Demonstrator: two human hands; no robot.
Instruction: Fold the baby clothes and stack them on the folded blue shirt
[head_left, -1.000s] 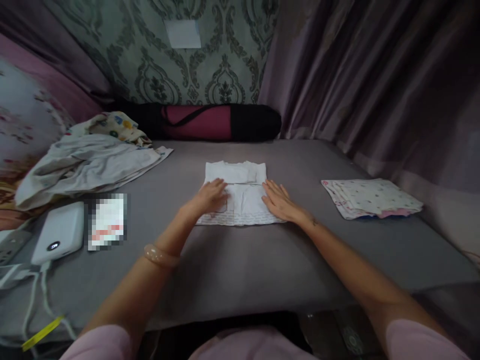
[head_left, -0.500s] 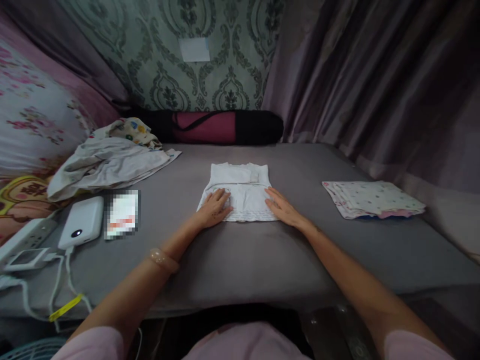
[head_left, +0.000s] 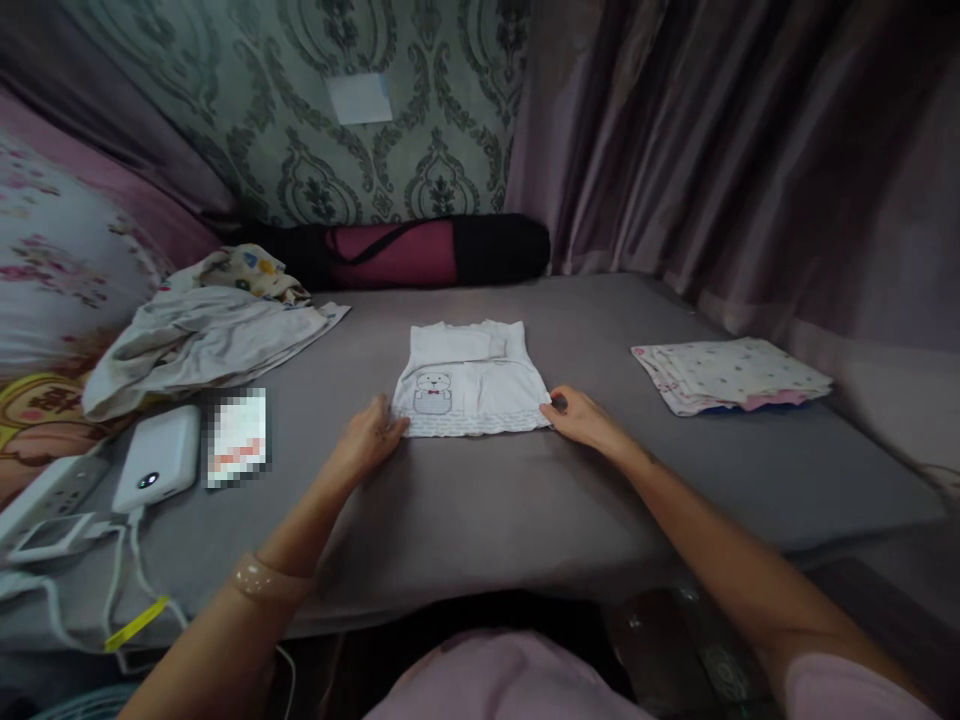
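Note:
A small white shirt (head_left: 480, 390) lies flat on the grey sheet, its sleeves folded across the upper part. A bear print with a pocket shows on its left side, and rows of small lettering run along the hem. My left hand (head_left: 371, 432) pinches the shirt's lower left corner between thumb and fingers. At the lower right corner, my right hand (head_left: 577, 415) grips the hem edge the same way. A bangle circles my left forearm.
Folded patterned cloths (head_left: 735, 375) are stacked at the right. Crumpled clothes (head_left: 202, 330) lie at the left, near a white power bank (head_left: 157, 455), a power strip (head_left: 49, 500) and cables. A black and maroon bag (head_left: 405, 252) rests along the wall.
Both hands have moved from lying flat on the shirt to its lower corners and closed on them. The bear print is now uncovered. The view has shifted slightly right.

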